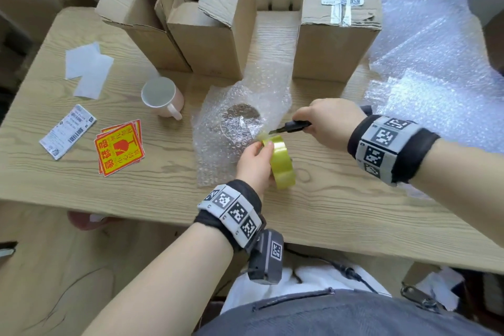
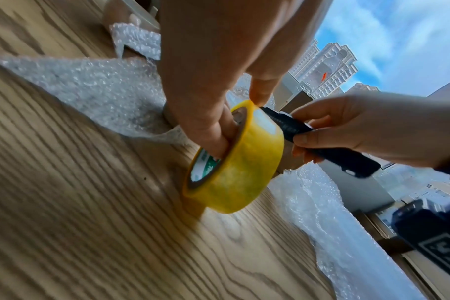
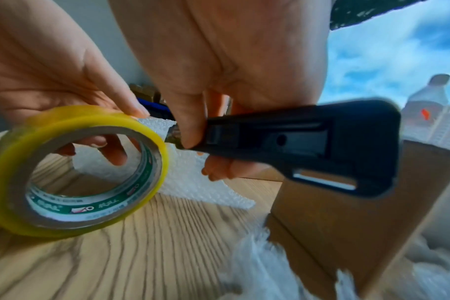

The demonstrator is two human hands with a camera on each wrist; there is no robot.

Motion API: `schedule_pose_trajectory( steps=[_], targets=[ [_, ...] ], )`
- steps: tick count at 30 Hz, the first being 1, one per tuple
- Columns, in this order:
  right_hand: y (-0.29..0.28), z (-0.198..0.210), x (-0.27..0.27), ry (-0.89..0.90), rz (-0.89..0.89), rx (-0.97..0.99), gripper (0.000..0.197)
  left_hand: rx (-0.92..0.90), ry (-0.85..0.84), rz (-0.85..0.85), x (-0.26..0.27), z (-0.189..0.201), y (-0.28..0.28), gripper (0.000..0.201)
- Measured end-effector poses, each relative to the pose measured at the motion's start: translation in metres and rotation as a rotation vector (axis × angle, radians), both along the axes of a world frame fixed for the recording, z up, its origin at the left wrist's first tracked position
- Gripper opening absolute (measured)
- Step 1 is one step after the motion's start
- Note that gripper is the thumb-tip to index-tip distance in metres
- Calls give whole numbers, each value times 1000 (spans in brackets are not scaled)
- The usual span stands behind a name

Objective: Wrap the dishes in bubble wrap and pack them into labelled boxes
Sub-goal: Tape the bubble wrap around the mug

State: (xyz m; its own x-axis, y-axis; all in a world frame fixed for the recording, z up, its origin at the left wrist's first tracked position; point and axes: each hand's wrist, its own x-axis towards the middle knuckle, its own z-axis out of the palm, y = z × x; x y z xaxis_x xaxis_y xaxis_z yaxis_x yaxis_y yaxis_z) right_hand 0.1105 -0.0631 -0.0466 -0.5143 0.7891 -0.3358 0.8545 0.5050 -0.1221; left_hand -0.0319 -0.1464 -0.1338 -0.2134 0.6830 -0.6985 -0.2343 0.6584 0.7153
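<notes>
**Tape held to a knife beside a wrapped dish**

A yellow tape roll (image 1: 282, 162) is gripped on edge by the left hand (image 1: 252, 161), with fingers curled through its core and the forefinger laid on its top rim. A black knife (image 1: 296, 127) is clasped in the right hand (image 1: 334, 123), fingers closed round the handle; its blade tip is held at the top of the roll. Just beyond the roll, a dark dish (image 1: 240, 128) is seen lying on the table (image 1: 327, 213), covered in bubble wrap (image 1: 245, 106). A pink mug (image 1: 162, 97) is stood unwrapped to the left of it. Further left, red stickers (image 1: 120, 146), a printed label (image 1: 68, 131) and white slips (image 1: 87, 69) are laid flat. Open boxes (image 1: 207, 22) are stood along the far side, and loose wrap sheets (image 1: 436, 68) are spread at the right.
</notes>
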Motion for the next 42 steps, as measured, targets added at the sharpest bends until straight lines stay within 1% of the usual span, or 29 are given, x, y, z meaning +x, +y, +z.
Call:
schedule_pose_trajectory(
  steps=[2,4,5,7,8,9,11,12,13,15,18,20,23,26,29,31,34,35,36,38,40,42],
  targets=[
    [2,5,-8,-77,68,43,27,28,-20,1,2,13,-2,75],
    [3,7,-16,-144,114,60,30,52,-37,-11,4,18,-4,57],
    [3,9,-19,-170,130,59,31,55,-47,-21,4,21,-6,52],
    [3,10,-22,-206,149,56,30,26,-56,-23,6,24,-7,60],
    [2,10,-24,-220,164,56,30,16,-54,-28,6,25,-8,60],
    [1,10,-26,-228,181,59,29,26,-48,-39,7,27,-9,52],
    [-1,11,-31,-243,214,71,29,41,-47,-46,7,31,-9,25],
    [-1,11,-33,-253,228,72,29,42,-44,-41,7,33,-9,18],
    [-1,11,-35,-264,240,70,30,47,-30,-42,8,33,-9,16],
    [0,11,-38,-286,259,67,32,58,-5,-43,8,32,-9,19],
    [-1,8,-41,-307,293,90,31,52,4,-11,10,29,-10,8],
    [-1,7,-42,-308,304,88,30,32,-2,16,10,26,-12,8],
    [3,13,-38,-293,255,42,28,27,-20,63,9,26,-10,20],
    [6,18,-32,-284,237,40,26,20,-35,68,10,28,-10,25],
    [6,15,-33,-314,263,44,30,18,-37,78,14,32,-10,36],
    [4,11,-34,-308,285,57,31,19,-32,89,15,36,-9,35],
    [3,4,-35,-283,317,85,29,34,22,74,17,40,-10,34],
    [3,3,-35,-275,322,91,28,32,28,67,17,42,-11,40],
    [3,1,-35,-268,324,99,28,34,30,67,17,42,-12,42],
    [4,-2,-36,-258,322,113,28,38,36,57,17,44,-13,13],
    [4,-6,-35,-262,301,109,29,22,37,27,20,45,-12,27],
    [7,-9,-32,-260,261,74,31,40,35,5,23,48,-14,23]
  ],
)
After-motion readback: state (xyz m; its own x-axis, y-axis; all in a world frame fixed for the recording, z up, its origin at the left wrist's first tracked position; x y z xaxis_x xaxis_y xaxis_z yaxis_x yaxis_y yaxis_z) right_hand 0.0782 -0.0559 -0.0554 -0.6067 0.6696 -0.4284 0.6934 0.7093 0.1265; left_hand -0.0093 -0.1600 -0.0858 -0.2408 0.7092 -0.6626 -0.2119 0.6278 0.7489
